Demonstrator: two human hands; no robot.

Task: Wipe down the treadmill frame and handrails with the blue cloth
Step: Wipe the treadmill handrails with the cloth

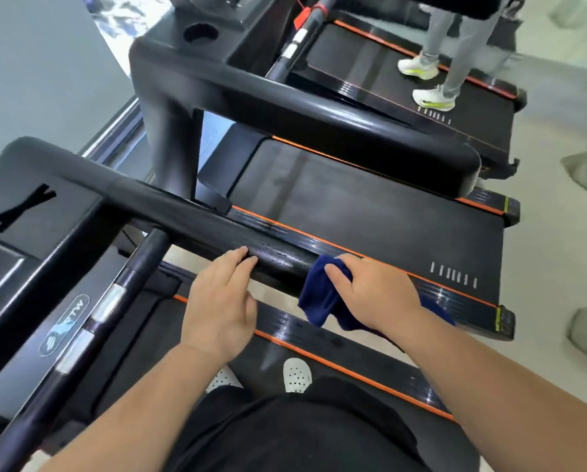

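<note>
A black padded handrail (196,221) of my treadmill runs from the console at the left toward the lower right. My right hand (373,291) presses the dark blue cloth (319,294) against the rail's right end; part of the cloth hangs below the hand. My left hand (220,301) rests beside it on the same rail, fingers laid flat over the top, holding nothing. A damp sheen shows on the rail between the two hands. A thinner black crossbar (115,298) with silver sensor plates runs in front of the console.
My white perforated shoes (297,374) stand on the belt below. A second treadmill (370,202) lies just beyond the rail, its thick handrail (319,120) above it. On a third treadmill a person's legs in white shoes (433,98) stand. A glass wall is at the left.
</note>
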